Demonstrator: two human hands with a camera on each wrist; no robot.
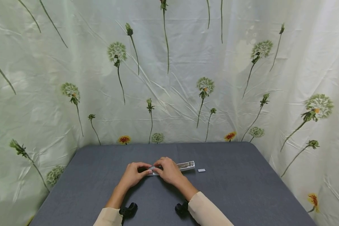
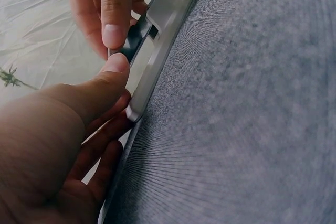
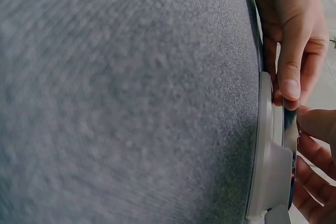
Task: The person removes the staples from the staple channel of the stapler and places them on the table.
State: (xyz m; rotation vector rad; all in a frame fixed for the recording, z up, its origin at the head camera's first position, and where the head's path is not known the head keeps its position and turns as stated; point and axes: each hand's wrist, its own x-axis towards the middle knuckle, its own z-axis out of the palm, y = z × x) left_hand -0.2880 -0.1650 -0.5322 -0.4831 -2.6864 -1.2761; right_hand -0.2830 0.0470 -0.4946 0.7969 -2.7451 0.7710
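A light grey stapler [image 2: 169, 10] lies on the table, its top cover [image 1: 187, 165] swung back to the right so that the metal inside shows. Above its base runs the dark, shiny magazine [image 3: 290, 124]. My left hand [image 1: 132, 174] grips the stapler's front end, thumb on the magazine tip and fingers by the end of the base. From the other side my right hand [image 1: 169, 171] pinches the magazine near that tip between thumb and fingers. The fingertips of both hands almost meet there and hide part of the magazine.
A small, light grey rectangular block [image 1: 201, 170], like a strip of staples, lies just right of the raised cover. Dark grey cloth covers the table [image 1: 231, 194]. A pale curtain [image 1: 180, 62] with dandelion prints hangs behind and on both sides.
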